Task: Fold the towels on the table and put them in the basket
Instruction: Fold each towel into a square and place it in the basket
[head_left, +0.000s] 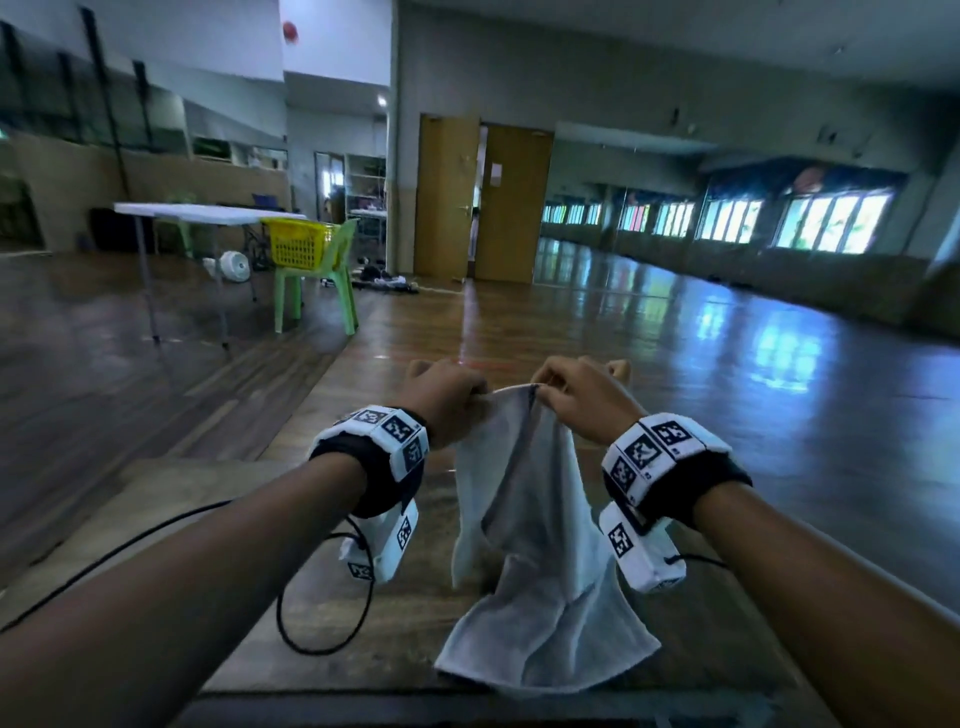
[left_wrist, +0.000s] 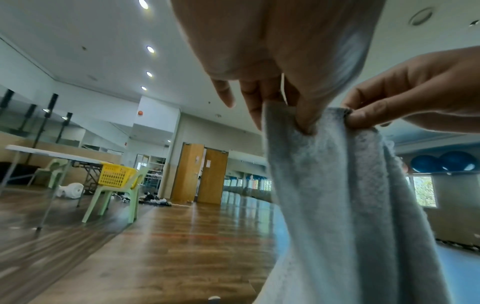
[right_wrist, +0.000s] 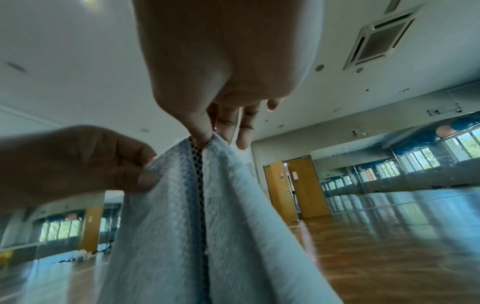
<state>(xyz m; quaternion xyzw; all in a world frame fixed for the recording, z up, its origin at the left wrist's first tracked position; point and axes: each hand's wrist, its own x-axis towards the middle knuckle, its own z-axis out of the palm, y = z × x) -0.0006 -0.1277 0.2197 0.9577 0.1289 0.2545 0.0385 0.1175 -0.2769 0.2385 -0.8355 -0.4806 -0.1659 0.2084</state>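
Note:
A pale grey towel (head_left: 530, 571) with a dark checked stripe (right_wrist: 198, 185) hangs from both hands, and its lower end lies crumpled on the wooden table (head_left: 363, 634). My left hand (head_left: 475, 397) pinches the towel's top edge on the left. My right hand (head_left: 543, 392) pinches the same edge just to the right, close beside the left. In the left wrist view the left hand's thumb and fingers (left_wrist: 298, 117) nip the towel (left_wrist: 337, 185). The right hand (right_wrist: 205, 138) grips it at the stripe. The yellow basket (head_left: 298, 241) sits on a green chair (head_left: 317, 296) far to the left.
A white folding table (head_left: 208, 213) stands behind the chair, with a white fan (head_left: 231, 266) on the floor beneath. A black cable (head_left: 322, 623) loops over the wooden table under my left wrist. Wooden double doors (head_left: 483, 202) are at the back of the hall.

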